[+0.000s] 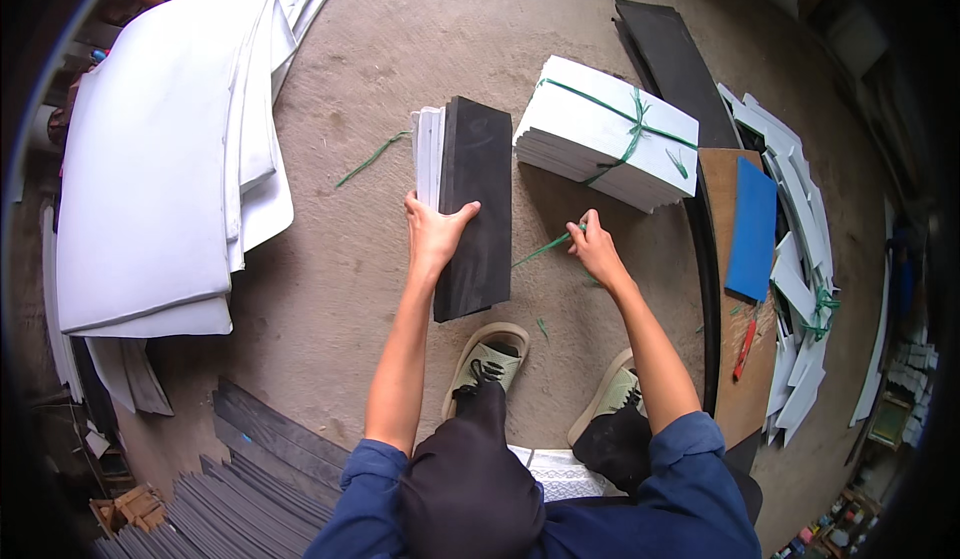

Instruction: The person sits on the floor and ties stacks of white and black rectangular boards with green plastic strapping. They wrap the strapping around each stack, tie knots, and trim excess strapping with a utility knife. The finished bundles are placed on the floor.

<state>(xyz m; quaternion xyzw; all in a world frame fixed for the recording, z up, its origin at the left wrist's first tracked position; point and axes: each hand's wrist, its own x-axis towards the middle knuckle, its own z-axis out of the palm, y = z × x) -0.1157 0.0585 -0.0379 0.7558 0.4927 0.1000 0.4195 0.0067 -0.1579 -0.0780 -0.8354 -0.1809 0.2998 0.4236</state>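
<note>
My left hand (437, 231) grips a stack of boards near its near end, thumb on the dark face and fingers round the left side. The stack has a black board (480, 199) on the right and several white boards (429, 154) on the left. Pinched in my right hand (596, 247) is one end of a green plastic string (545, 250), which runs left toward the stack's underside. Another length of green string (372, 159) sticks out beyond the stack's left side. Where the string passes beneath the boards is hidden.
A white bundle tied with green string (600, 129) sits ahead to the right. Large white sheets (165, 159) are piled at left, dark strips (250, 489) at lower left. A blue board (752, 229) and a red cutter knife (744, 349) lie on a brown board (740, 389).
</note>
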